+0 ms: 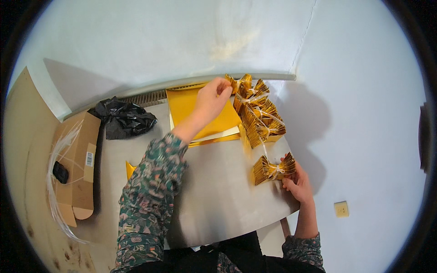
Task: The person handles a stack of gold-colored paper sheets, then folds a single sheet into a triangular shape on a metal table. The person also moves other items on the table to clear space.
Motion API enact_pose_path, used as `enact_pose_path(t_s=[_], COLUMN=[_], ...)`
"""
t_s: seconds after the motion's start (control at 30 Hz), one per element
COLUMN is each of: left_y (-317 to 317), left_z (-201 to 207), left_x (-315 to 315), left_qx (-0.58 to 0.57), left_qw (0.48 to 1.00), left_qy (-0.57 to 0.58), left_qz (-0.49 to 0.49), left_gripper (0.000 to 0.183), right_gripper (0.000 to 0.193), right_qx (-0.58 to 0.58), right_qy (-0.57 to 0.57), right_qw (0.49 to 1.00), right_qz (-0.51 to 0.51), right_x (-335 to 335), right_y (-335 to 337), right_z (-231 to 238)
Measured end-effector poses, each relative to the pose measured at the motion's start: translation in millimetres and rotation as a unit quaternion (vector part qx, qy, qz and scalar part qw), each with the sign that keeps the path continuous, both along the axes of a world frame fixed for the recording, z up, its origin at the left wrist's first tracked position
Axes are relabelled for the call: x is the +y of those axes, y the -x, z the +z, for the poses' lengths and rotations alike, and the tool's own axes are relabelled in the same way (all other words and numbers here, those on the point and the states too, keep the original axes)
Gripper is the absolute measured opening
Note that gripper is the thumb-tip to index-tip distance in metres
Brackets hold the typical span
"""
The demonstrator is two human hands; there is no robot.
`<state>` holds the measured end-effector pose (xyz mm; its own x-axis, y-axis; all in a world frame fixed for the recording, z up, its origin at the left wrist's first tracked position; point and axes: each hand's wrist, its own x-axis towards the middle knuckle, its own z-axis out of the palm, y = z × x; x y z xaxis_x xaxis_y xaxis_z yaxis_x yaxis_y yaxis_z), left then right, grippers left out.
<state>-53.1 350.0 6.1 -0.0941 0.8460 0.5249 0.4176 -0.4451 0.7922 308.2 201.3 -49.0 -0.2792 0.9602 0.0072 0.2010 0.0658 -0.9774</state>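
Observation:
A row of pleated gold paper bundles [261, 116], each pinched at the middle with white string, runs down the right side of the table. My left hand [213, 101] reaches across to its far end, fingers closed in a pinch at the left edge of the farthest pleated gold paper bundle [239, 83]; the exact contact is partly hidden. At the near end, my right hand [298, 183] grips the right side of another bundle [272, 169], which stands apart from the others. A white string links this bundle to the row. Beneath my left wrist lies a stack of flat gold sheets [184, 107].
On the left stand a brown cardboard box [88, 175] with white strings [54, 182] hanging over it, and a crumpled black plastic bag [125, 118]. A small gold scrap [130, 170] shows beside my left sleeve. Walls border the grey table [218, 191] behind and at right.

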Motion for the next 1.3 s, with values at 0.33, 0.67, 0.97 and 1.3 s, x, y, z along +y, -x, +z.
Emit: enact_pose_path(t_s=[0.33,0.67,0.97,1.3], left_y=[-46.2,-32.9,-0.6,8.1], left_z=[-2.0,-1.6,-8.8,-23.8], left_x=[90.9,100.1,87.7,44.7], left_qx=[0.288,0.306,0.292,0.255], left_qw=[0.945,0.95,0.955,0.957], left_qy=[0.154,0.062,0.033,0.111], left_qz=[0.003,-0.001,0.046,-0.08], left_gripper=[0.042,0.036,0.044,0.053], right_gripper=[0.077,0.074,0.074,0.066], right_qx=[0.03,-0.003,0.021,0.048], right_qy=[-0.008,-0.022,-0.035,0.002], right_qw=[0.999,1.0,0.999,0.999], right_qz=[-0.021,-0.003,0.018,0.001], right_x=[-3.9,-3.2,2.1,-2.7], right_y=[3.8,-0.7,-5.1,-1.9], right_z=[-1.4,-7.6,-16.6,-8.8])
